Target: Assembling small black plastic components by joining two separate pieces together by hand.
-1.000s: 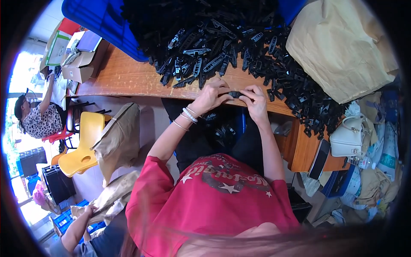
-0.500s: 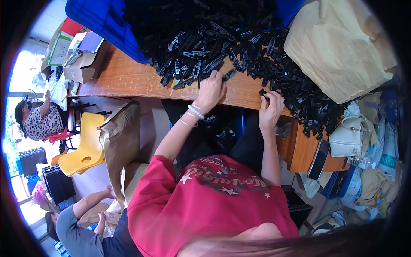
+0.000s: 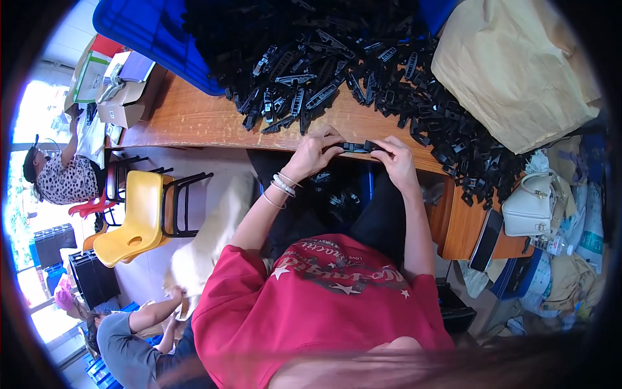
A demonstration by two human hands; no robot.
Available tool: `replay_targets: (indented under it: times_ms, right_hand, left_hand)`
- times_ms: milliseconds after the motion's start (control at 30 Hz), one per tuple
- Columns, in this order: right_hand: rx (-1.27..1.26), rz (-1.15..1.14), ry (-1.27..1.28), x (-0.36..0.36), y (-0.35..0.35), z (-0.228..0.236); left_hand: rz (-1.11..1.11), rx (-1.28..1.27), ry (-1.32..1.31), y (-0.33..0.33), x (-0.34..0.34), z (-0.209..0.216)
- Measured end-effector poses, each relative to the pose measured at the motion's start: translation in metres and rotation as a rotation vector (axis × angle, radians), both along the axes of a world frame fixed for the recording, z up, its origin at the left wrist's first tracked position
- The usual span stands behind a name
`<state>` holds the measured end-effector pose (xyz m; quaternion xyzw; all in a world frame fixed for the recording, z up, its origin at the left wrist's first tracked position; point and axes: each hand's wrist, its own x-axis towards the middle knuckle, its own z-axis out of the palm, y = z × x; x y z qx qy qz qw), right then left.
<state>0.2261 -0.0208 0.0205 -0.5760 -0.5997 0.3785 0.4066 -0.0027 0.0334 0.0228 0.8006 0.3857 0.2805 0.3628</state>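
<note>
Just over the table's front edge, my two hands come together at a long, narrow black plastic part. My left hand, with bracelets at the wrist, pinches its left end. Fingers and thumb of my right hand close on a small black plastic piece at the right end of the long part. The two pieces touch, but I cannot tell whether they are joined. Beyond my left hand lies a heap of long slotted black parts. A heap of small black pieces spreads to the right.
The wooden table carries a blue crate at the back left and a big brown paper bag at the right. A white handbag and a phone lie right. Left are a yellow chair and two other people.
My left hand has drawn back toward me with the long part, and my right hand has moved left to meet it. At left, a person has pulled the paper bag down, uncovering the chair legs.
</note>
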Motion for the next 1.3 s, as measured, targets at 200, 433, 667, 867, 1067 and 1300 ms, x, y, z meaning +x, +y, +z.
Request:
replay_targets:
  times_ms: [200,433,667,867,1067,1300]
  right_hand:
    - [0.049,0.079,-0.029,0.006,0.002,-0.003]
    - [0.150,0.056,-0.125,-0.002,-0.005,0.003]
    - [0.194,0.044,-0.183,-0.002,-0.011,0.003]
    - [0.182,0.028,-0.175,-0.003,-0.003,0.001]
    - [0.139,0.071,-0.108,0.001,0.000,0.003]
    - [0.163,0.084,-0.145,-0.004,0.003,0.004]
  left_hand:
    - [-0.016,0.013,-0.032,0.000,0.000,0.002]
    - [-0.006,0.030,-0.064,-0.004,0.000,0.000]
    - [-0.003,0.040,-0.079,-0.003,0.001,-0.005]
    - [-0.019,0.058,-0.072,-0.001,0.001,-0.001]
    - [-0.030,0.006,-0.076,-0.001,-0.001,0.000]
    - [-0.025,0.011,-0.085,-0.001,0.001,0.000]
